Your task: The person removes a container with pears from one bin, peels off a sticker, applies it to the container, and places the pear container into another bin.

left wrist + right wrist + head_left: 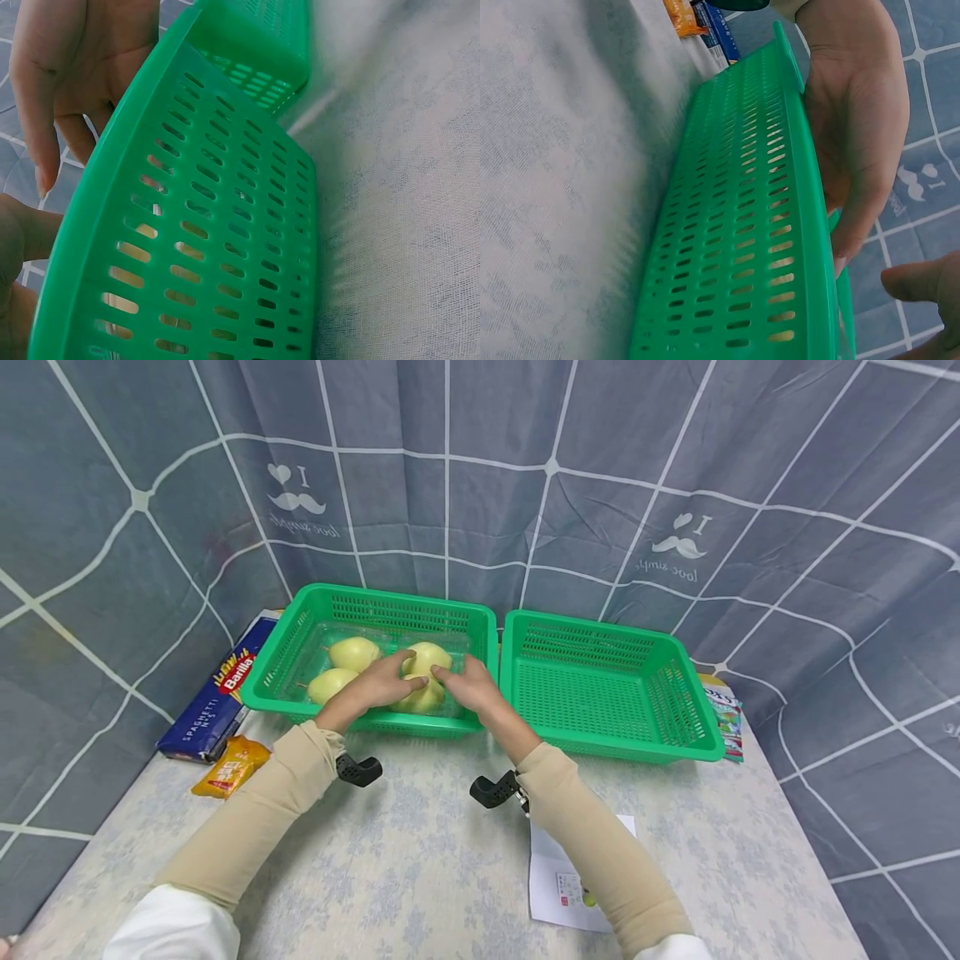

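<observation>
The person leaned over the table point(420, 860) and put both hands into the left green basket point(300, 643). Four yellow pears lay there in a clear plastic tray point(330, 635). The left hand point(378, 685) lay over the pear at the front point(422, 698), with its fingers bent softly around it. The right hand point(468, 683) touched that pear from the other side, fingers mostly straight. I could not tell if either hand was really squeezing it.

The pear looked smooth and a bit slippery. I think it was firm but easy to bruise, and not heavy. Its fat round bottom seemed the best place to hold it, with a gentle grip.

The right green basket point(675, 693) stood just beside the first one. A blue spaghetti box point(217, 702) and an orange packet point(228, 768) lay to the left. A white paper point(558, 885) lay near the right sleeve.
</observation>
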Motion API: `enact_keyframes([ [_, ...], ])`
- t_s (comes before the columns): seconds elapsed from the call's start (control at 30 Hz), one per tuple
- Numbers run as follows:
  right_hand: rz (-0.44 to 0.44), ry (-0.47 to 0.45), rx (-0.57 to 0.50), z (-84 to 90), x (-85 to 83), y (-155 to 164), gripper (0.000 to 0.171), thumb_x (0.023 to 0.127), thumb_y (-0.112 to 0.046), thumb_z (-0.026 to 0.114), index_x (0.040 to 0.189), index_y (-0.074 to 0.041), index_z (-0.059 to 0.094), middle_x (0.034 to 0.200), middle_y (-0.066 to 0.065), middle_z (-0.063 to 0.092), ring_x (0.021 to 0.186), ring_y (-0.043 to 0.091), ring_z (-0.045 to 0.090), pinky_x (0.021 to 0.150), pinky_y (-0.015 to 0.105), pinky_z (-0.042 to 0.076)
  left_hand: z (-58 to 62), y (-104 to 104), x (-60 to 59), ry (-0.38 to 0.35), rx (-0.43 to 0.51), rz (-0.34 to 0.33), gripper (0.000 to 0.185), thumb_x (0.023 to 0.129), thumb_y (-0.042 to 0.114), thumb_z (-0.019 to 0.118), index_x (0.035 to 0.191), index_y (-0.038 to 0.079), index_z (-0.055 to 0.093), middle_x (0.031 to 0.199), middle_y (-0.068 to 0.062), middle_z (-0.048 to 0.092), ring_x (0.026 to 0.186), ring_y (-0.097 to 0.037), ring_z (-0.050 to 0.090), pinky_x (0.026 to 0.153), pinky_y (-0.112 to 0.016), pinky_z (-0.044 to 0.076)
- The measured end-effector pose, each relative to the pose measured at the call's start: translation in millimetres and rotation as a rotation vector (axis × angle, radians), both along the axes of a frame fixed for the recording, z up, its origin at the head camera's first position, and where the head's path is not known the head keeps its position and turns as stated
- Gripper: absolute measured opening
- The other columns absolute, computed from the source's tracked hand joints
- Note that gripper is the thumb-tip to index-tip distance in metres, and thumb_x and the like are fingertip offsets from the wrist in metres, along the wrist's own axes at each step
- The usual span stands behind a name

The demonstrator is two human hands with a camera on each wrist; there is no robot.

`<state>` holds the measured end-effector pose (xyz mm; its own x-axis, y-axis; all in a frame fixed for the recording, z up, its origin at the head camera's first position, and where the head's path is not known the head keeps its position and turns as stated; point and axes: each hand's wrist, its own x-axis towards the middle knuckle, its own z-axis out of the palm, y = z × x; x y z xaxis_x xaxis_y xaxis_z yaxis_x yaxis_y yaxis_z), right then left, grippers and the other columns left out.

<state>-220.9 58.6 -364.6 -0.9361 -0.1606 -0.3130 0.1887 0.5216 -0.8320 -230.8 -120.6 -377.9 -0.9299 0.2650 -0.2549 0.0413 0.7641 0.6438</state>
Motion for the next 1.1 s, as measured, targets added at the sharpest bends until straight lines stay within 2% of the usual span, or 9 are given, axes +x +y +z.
enact_keyframes([
  [0.13, -0.010, 0.056, 0.033, -1.0, 0.6, 1.9, 0.071, 0.105, -0.030, 0.050, 0.159, 0.002, 0.017, 0.165, 0.020, 0.025, 0.154, 0.036, 0.024, 0.124, 0.052, 0.029, -2.1, -0.5, 0.3, -0.005, 0.002, 0.001, 0.074, 0.104, 0.037, 0.048, 0.160, 0.000, 0.016, 0.161, -0.028, 0.029, 0.150, -0.047, 0.026, 0.120, -0.062, 0.029],
  [0.2, -0.008, 0.085, 0.044, -1.7, 1.4, 3.0, 0.067, 0.105, -0.025, 0.048, 0.159, 0.002, 0.018, 0.162, 0.022, 0.031, 0.148, 0.036, 0.036, 0.116, 0.050, 0.040, -2.8, -0.9, 0.8, -0.017, 0.009, 0.003, 0.075, 0.104, 0.038, 0.047, 0.160, 0.001, 0.014, 0.162, -0.028, 0.026, 0.151, -0.047, 0.024, 0.121, -0.063, 0.027],
  [0.3, 0.008, 0.177, 0.091, -3.5, 1.9, 4.6, 0.061, 0.105, -0.017, 0.046, 0.158, 0.002, 0.023, 0.153, 0.024, 0.045, 0.116, 0.031, 0.058, 0.085, 0.040, 0.054, -3.8, -1.7, 1.2, -0.038, 0.042, 0.006, 0.074, 0.105, 0.037, 0.046, 0.161, 0.001, 0.012, 0.164, -0.027, 0.022, 0.152, -0.047, 0.021, 0.121, -0.063, 0.026],
  [0.4, 0.024, 0.295, 0.153, -6.2, 2.3, 5.8, 0.056, 0.103, -0.010, 0.045, 0.155, 0.004, 0.029, 0.136, 0.025, 0.059, 0.082, 0.024, 0.057, 0.063, 0.030, 0.045, -4.1, -2.5, 1.0, -0.066, 0.083, 0.004, 0.074, 0.106, 0.037, 0.045, 0.161, 0.002, 0.010, 0.166, -0.026, 0.017, 0.153, -0.047, 0.017, 0.122, -0.064, 0.024],
  [0.47, 0.029, 0.363, 0.193, -8.1, 2.5, 6.2, 0.053, 0.103, -0.008, 0.045, 0.153, 0.005, 0.033, 0.122, 0.023, 0.064, 0.076, 0.019, 0.054, 0.061, 0.027, 0.043, -4.1, -2.8, 1.0, -0.081, 0.105, 0.002, 0.075, 0.106, 0.037, 0.045, 0.161, 0.002, 0.009, 0.166, -0.026, 0.015, 0.153, -0.047, 0.016, 0.122, -0.064, 0.023],
  [0.6, 0.025, 0.412, 0.209, -9.4, 3.7, 5.9, 0.050, 0.103, -0.006, 0.046, 0.150, 0.006, 0.037, 0.108, 0.020, 0.064, 0.078, 0.022, 0.057, 0.062, 0.030, 0.045, -4.2, -2.3, 1.1, -0.110, 0.135, 0.006, 0.075, 0.106, 0.039, 0.044, 0.162, 0.005, 0.008, 0.167, -0.025, 0.013, 0.153, -0.047, 0.015, 0.122, -0.064, 0.023],
  [0.7, 0.012, 0.420, 0.200, -9.1, 3.6, 5.7, 0.049, 0.102, -0.006, 0.049, 0.149, 0.006, 0.039, 0.108, 0.020, 0.065, 0.081, 0.022, 0.058, 0.062, 0.030, 0.046, -4.9, -2.2, 1.3, -0.122, 0.149, 0.009, 0.074, 0.106, 0.040, 0.043, 0.162, 0.006, 0.007, 0.167, -0.024, 0.013, 0.153, -0.047, 0.016, 0.122, -0.063, 0.023],
  [0.93, -0.022, 0.388, 0.134, -7.8, 3.3, 7.4, 0.061, 0.099, -0.004, 0.050, 0.156, -0.001, 0.028, 0.082, 0.009, 0.063, 0.052, 0.011, 0.047, 0.046, 0.023, 0.037, -5.8, -1.7, 1.2, -0.137, 0.165, 0.010, 0.071, 0.108, 0.048, 0.028, 0.163, 0.008, 0.005, 0.168, -0.022, 0.010, 0.155, -0.046, 0.011, 0.124, -0.062, 0.017],
  [1.1, -0.028, 0.385, 0.133, -7.6, 3.2, 8.9, 0.062, 0.098, -0.005, 0.050, 0.156, -0.004, 0.027, 0.076, 0.003, 0.056, 0.049, 0.011, 0.043, 0.044, 0.023, 0.035, -4.2, 0.1, -1.8, -0.171, 0.169, 0.034, 0.072, 0.107, 0.054, 0.019, 0.163, 0.012, 0.004, 0.170, -0.019, 0.007, 0.156, -0.044, 0.007, 0.125, -0.063, 0.014],
])
